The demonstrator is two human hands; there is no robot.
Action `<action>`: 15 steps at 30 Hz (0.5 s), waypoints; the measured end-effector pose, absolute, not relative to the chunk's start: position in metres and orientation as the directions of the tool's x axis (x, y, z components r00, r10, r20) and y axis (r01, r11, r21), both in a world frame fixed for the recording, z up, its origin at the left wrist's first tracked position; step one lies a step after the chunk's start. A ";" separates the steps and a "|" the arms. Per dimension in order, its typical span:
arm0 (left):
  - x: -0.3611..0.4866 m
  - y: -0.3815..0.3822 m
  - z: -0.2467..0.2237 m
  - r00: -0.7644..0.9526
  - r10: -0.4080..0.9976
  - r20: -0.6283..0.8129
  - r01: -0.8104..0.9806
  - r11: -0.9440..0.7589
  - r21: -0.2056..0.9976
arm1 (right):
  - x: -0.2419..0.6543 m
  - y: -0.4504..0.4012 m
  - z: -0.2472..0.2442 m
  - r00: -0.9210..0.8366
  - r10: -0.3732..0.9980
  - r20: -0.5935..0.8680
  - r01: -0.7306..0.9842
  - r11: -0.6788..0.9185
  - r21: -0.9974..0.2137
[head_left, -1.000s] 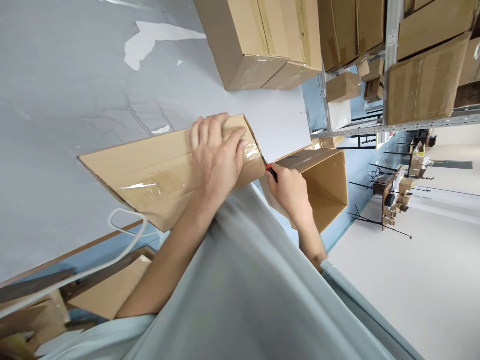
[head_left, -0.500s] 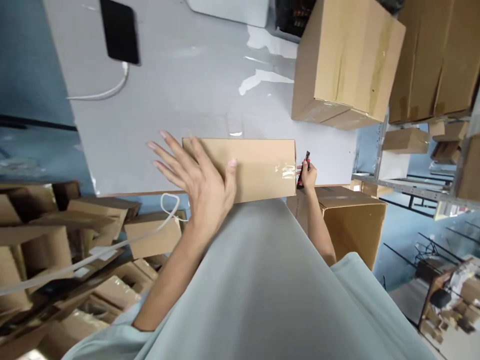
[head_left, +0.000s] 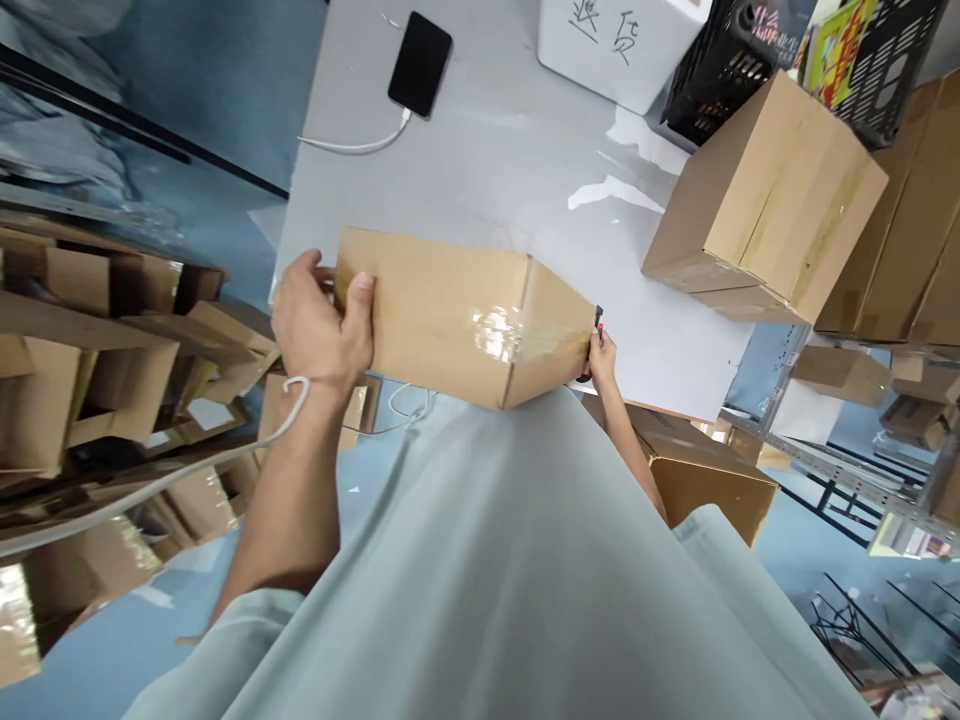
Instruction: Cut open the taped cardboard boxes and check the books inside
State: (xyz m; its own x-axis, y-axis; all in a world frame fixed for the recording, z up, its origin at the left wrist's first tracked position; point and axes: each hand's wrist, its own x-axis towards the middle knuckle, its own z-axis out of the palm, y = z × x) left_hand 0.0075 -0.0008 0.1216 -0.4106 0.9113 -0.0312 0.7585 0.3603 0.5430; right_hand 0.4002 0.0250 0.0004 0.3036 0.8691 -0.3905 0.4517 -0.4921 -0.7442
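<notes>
A taped cardboard box (head_left: 435, 310) lies at the table's front edge, close against my shirt, with its right end face turned partly toward me. My left hand (head_left: 322, 325) grips its left end, thumb on the near face and fingers behind. At the right end, my right hand (head_left: 602, 358) is closed around a black and red box cutter (head_left: 598, 322), right beside the box. Whether those fingers also touch the cardboard I cannot tell. Shiny clear tape crosses the box's near right corner.
On the grey table (head_left: 480, 170) lie a phone (head_left: 420, 65) with a white cable and a larger carton (head_left: 780, 210). A white bin (head_left: 622, 45) and black crates (head_left: 709, 80) stand behind. Opened cartons (head_left: 112, 370) fill the lower left; an open carton (head_left: 712, 490) sits below right.
My left hand has gone from spread flat on the box to gripping its left end. The box has turned, showing its right end face. The view has shifted and tilted.
</notes>
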 end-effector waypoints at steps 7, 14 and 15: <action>0.017 0.015 0.067 -0.315 0.943 -0.108 0.654 0.298 0.695 | 0.438 0.007 0.080 0.473 0.865 -0.169 0.613 -0.460 -0.643; 0.091 0.062 -0.022 -0.007 0.918 -0.397 0.365 0.372 0.854 | 0.447 -0.010 0.140 0.644 0.765 -0.017 0.725 -0.616 -0.309; 0.095 0.066 -0.028 0.044 0.912 -0.408 0.350 0.368 0.861 | 0.441 -0.009 0.141 0.659 0.752 -0.028 0.716 -0.638 -0.283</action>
